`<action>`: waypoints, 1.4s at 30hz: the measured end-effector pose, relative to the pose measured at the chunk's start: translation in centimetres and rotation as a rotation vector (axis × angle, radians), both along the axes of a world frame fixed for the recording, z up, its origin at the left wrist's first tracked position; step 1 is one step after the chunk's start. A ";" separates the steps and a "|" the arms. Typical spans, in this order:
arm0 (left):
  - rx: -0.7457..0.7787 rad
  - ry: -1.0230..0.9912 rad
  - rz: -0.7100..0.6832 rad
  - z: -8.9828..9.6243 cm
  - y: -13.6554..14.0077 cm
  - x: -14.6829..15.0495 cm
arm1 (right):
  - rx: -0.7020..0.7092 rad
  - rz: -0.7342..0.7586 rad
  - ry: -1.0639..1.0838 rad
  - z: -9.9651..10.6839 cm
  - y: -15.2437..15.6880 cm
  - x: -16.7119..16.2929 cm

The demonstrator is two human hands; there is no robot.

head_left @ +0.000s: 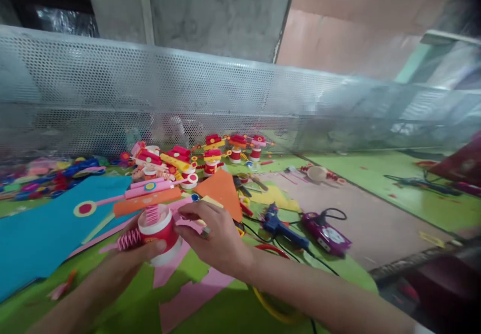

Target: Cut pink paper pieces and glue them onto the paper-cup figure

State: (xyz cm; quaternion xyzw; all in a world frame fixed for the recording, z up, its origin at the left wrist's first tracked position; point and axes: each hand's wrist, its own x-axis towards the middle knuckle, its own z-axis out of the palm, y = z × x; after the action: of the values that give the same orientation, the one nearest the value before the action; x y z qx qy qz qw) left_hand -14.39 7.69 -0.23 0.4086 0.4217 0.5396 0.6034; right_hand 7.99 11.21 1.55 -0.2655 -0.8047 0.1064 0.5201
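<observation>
A red and white paper cup [161, 231] is in my left hand [141, 256], whose thumb lies across its front. A folded pink paper spring [152, 214] rises from the top of the cup, and a darker pink folded paper strip [129, 239] sticks out at its left side. Just above are a pink paper roll [150, 189] with round discs at its ends and an orange paper roll [145, 201]. My right hand [212, 231] is at the cup's right side, fingers pinched together by a bit of pink paper; what they grip is unclear.
A blue glue gun [283, 227] and a purple box with a cord [326, 233] lie to the right. Blue sheets [75, 213] and pink paper scraps [195, 294] cover the green tabletop. Several similar cup figures [212, 163] stand behind, before a perforated metal panel [225, 93].
</observation>
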 end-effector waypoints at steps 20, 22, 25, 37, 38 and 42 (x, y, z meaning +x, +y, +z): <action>0.040 -0.131 -0.152 -0.3 0.3 0.9 | -0.031 -0.045 0.029 0.3 -0.6 -0.7; 0.054 -0.141 -0.165 -0.5 0.5 0.8 | -0.028 -0.041 0.034 0.2 -0.6 -0.6; 0.091 -0.139 -0.171 -0.8 0.7 0.5 | -0.031 -0.045 0.029 0.1 -0.4 -0.5; 0.141 -0.090 -0.119 0.3 0.3 0.9 | -0.028 -0.085 -0.026 0.6 -0.5 -0.3; 0.142 -0.083 -0.107 0.3 0.3 0.9 | -0.022 -0.091 -0.035 0.5 -0.5 -0.2; 0.101 -0.063 -0.063 -0.1 0.5 0.8 | 0.013 -0.117 -0.096 0.3 -0.6 -0.2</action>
State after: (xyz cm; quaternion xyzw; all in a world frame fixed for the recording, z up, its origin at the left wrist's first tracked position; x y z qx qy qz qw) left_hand -13.57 8.15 -0.33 0.4345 0.3616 0.5534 0.6117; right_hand 7.80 10.60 1.88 -0.3135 -0.8127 0.0576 0.4878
